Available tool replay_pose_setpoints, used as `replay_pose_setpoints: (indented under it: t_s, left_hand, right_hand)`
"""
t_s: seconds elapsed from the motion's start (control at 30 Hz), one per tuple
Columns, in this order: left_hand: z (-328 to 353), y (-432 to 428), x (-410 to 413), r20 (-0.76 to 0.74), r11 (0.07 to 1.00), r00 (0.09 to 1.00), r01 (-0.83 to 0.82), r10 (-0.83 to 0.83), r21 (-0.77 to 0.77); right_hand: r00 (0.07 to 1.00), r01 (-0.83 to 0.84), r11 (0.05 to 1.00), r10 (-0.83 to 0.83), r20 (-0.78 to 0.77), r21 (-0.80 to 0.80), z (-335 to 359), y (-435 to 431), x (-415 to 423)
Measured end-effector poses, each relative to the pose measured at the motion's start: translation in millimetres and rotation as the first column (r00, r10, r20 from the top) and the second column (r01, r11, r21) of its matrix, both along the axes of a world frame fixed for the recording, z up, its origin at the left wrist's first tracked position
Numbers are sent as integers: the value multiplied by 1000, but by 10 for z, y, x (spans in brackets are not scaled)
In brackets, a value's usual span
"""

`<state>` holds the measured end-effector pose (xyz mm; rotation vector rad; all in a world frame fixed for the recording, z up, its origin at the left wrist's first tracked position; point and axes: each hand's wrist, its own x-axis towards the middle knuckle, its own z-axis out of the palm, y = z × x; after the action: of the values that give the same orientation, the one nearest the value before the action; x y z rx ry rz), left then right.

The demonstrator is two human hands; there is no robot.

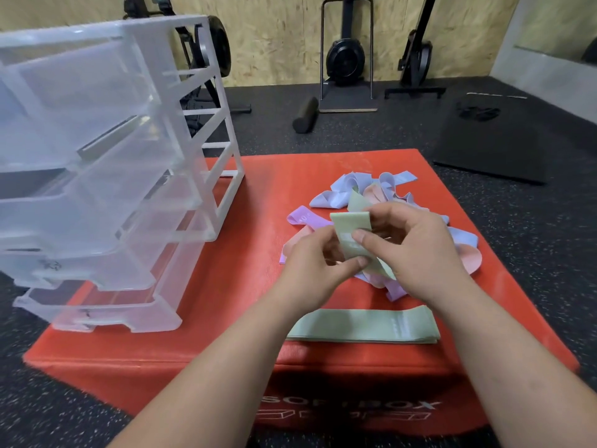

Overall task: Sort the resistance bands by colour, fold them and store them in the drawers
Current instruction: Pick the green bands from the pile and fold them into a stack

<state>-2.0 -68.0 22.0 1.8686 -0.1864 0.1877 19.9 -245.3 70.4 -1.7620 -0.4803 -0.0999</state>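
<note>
Atop the red padded gym box [245, 270], both hands, left hand [315, 270] and right hand [416, 250], pinch a pale green fabric resistance band [350, 234] above the mixed pile [371, 195]; folding well probably means matching edges squarely, like the flat green band [361, 326] nearby.

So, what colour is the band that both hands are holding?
The band is pale green; the head view shows it best.

Chipboard wall [274, 43] behind; black speckled floor [371, 130]; black mat [494, 150] right; foam roller [305, 115] near wall.
</note>
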Motion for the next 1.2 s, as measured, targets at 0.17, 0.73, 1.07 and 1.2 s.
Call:
replay_pose_setpoints:
  t_s: [0.17,0.73,1.07,1.2]
  left_hand:
    - [-89,26,-4,32,984,999,4,-10,176]
    - [25,629,-236,129,842,990,-113,52,527]
    - [173,785,-564,-213,984,976,79,-44,157]
    - [151,845,-660,-375,984,913,124,-162,-125]
  right_hand:
    - [996,9,986,-24,87,168,104,-9,-56]
    - [952,301,878,-301,-60,373,100,-569,-228]
    - [899,382,862,-263,-349,334,-120,-675,-203]
    - [884,391,865,-258,-390,316,-196,-659,-201]
